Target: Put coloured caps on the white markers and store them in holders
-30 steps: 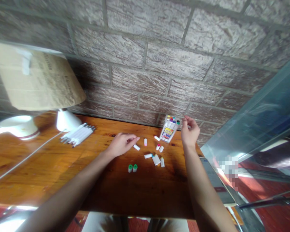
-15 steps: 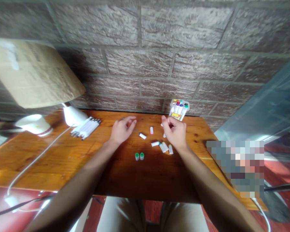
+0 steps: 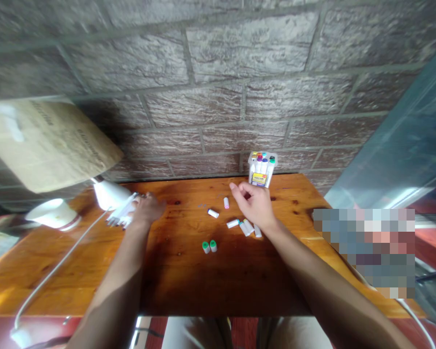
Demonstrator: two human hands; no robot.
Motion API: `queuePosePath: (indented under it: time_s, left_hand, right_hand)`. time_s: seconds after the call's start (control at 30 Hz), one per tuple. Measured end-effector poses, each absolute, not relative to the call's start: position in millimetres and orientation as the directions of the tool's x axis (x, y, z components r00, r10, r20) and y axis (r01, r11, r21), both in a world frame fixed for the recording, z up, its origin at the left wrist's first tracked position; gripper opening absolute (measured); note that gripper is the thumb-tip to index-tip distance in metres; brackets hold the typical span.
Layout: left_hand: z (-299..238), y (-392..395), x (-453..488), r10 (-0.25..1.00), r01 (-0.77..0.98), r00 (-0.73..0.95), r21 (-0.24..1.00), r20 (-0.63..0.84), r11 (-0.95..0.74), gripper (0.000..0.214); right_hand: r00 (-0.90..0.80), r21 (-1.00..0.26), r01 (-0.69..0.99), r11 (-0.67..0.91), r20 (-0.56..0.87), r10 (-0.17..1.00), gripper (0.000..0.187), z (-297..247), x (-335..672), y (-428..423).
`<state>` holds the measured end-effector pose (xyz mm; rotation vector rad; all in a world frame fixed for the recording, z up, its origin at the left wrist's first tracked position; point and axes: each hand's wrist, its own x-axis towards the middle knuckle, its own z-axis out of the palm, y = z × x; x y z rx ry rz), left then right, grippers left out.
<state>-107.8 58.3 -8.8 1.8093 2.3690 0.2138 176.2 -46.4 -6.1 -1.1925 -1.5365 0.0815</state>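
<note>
My left hand (image 3: 147, 209) reaches over a bundle of white markers (image 3: 121, 211) lying by the lamp base. Its fingers look spread over their right ends; the fingertips are partly blurred, and no marker is lifted. My right hand (image 3: 255, 204) hovers above small white caps, thumb sticking out and fingers loosely curled, with nothing visible in them. Below it lie a white cap with a teal end (image 3: 233, 223) and several caps in a cluster (image 3: 247, 227). Farther left are a pink-ended cap (image 3: 225, 203) and a dark-blue-ended cap (image 3: 213, 213). Two green-topped caps (image 3: 209, 246) stand upright, side by side.
A clear case of coloured markers (image 3: 262, 167) stands against the brick wall behind my right hand. At left are a lamp (image 3: 111, 194) with a paper shade, a white cup (image 3: 56, 214) and a white cord (image 3: 63, 259). A pixelated area covers the table's right edge.
My left hand has moved left from the table's middle to the white markers. My right hand stays near the caps, its thumb now farther out. The view has shifted slightly.
</note>
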Motion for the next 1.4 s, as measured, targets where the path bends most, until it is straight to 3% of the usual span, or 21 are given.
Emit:
queuePosePath:
  time_s: [0.1, 0.27, 0.5, 0.57, 0.63, 0.7, 0.77, 0.83, 0.93, 1.13, 1.4]
  left_hand:
    - [-11, 60, -109, 0.97, 0.959, -0.24, 0.149, -0.033, 0.243, 0.058]
    - [-18, 62, -108, 0.997, 0.998, -0.058, 0.037, 0.041, 0.057, 0.044]
    - [-22, 64, -108, 0.998, 0.985, 0.008, 0.171, 0.061, -0.019, 0.035]
    - [-21, 64, -106, 0.997, 0.952, 0.02, 0.303, 0.07, -0.041, 0.03]
    - [-16, 61, -102, 0.999, 0.825, 0.037, 0.563, 0.031, -0.048, 0.028]
    - [-10, 56, -96, 0.991, 0.516, 0.116, 0.857, -0.061, -0.007, 0.031]
    - [-3, 49, -88, 0.96, 0.143, 0.242, 0.984, -0.139, 0.106, 0.039]
    - [2, 41, -79, 0.941, -0.086, 0.301, 0.979, -0.152, 0.185, 0.04]
    - [5, 32, -67, 0.913, -0.221, 0.371, 0.938, -0.172, 0.267, 0.032]
    - [0, 25, -50, 0.902, -0.303, 0.405, 0.908, -0.151, 0.288, 0.019]
    - [-6, 15, -37, 0.885, -0.328, 0.465, 0.928, -0.003, 0.175, 0.031]
  right_hand:
    - [0.126, -0.618, 0.619, 0.484, 0.687, 0.716, 0.047, -8, 177, -45]
    - [0.148, -0.642, 0.602, 0.475, 0.674, 0.724, 0.048, -10, 178, -43]
    - [0.126, -0.638, 0.611, 0.468, 0.662, 0.738, 0.048, -12, 176, -43]
    - [0.127, -0.645, 0.607, 0.465, 0.656, 0.744, 0.049, -12, 176, -44]
    - [0.138, -0.669, 0.586, 0.457, 0.638, 0.757, 0.049, -12, 176, -43]
    - [0.151, -0.715, 0.541, 0.443, 0.6, 0.786, 0.049, -12, 177, -42]
    - [0.157, -0.768, 0.48, 0.424, 0.55, 0.82, 0.05, -13, 178, -40]
    - [0.157, -0.807, 0.431, 0.403, 0.508, 0.847, 0.05, -14, 179, -38]
    - [0.152, -0.816, 0.421, 0.395, 0.493, 0.857, 0.05, -16, 179, -37]
    - [0.104, -0.774, 0.489, 0.402, 0.509, 0.855, 0.044, -12, 175, -42]
    - [0.039, -0.704, 0.575, 0.416, 0.532, 0.846, 0.034, -5, 169, -47]
